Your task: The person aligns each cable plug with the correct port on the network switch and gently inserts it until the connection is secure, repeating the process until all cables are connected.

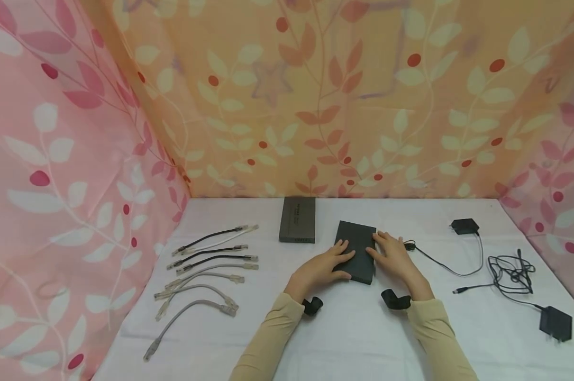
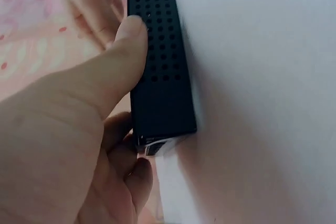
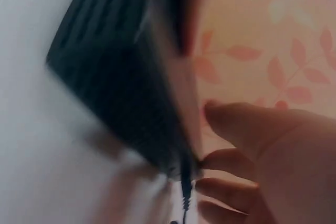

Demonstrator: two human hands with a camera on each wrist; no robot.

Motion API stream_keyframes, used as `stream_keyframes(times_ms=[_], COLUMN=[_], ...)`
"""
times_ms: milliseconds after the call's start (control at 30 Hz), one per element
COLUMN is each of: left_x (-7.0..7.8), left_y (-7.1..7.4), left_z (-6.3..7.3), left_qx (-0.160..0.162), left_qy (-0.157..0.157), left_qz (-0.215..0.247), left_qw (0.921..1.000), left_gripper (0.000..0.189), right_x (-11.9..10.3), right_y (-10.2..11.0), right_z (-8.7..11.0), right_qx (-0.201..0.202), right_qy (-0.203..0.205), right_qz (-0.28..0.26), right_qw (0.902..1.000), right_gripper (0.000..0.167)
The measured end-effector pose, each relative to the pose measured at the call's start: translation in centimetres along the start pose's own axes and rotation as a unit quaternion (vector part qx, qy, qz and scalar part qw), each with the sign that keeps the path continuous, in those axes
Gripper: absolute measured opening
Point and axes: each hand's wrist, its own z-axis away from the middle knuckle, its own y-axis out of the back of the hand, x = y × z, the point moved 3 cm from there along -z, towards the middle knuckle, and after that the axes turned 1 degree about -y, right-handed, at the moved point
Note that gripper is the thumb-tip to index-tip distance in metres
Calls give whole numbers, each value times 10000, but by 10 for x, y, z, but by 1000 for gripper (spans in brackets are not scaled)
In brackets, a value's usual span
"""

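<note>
A dark network switch (image 1: 356,248) lies slightly turned on the white table, between both hands. My left hand (image 1: 319,271) holds its left side, fingers on the top. In the left wrist view the left thumb (image 2: 123,51) presses the vented side. My right hand (image 1: 395,255) is at the switch's right edge, fingers spread and loosely bent. A black power plug (image 3: 186,179) sits at the switch's corner, by the right fingertips; the right wrist view is blurred, so whether they touch it cannot be told. Its thin cable (image 1: 439,263) leads to a black power adapter (image 1: 465,226).
A second grey-brown switch (image 1: 298,219) lies behind to the left. Several short black, white and grey network cables (image 1: 206,304) are laid out at left. On the right lie a coiled black cable (image 1: 512,275) and its adapter (image 1: 555,323). Patterned cloth (image 1: 315,106) walls the table.
</note>
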Motion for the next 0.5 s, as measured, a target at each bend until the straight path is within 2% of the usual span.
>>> stream_keyframes(times_ms=[100,267,400,500], left_x=[6,23,37,41], left_y=[-4,-14,-25,-29], left_z=[-2,-6,-10,-11], left_qx=[123,348,511,526], left_qy=[138,400,550,594], left_qz=[-185,-804,-1382,-1548], left_qw=[9997,9954,9876,9848], left_gripper=[65,64,63,66], right_x=[-9,-17,-20,-21], right_y=[2,4,5,4], right_z=[1,7,11,12], right_qx=[-405,-962,-1262,-1363], right_qy=[173,130,109,108], right_qz=[107,14,-2,-4], right_qw=[9990,9953,9919,9906], right_gripper=[61,68,71,71])
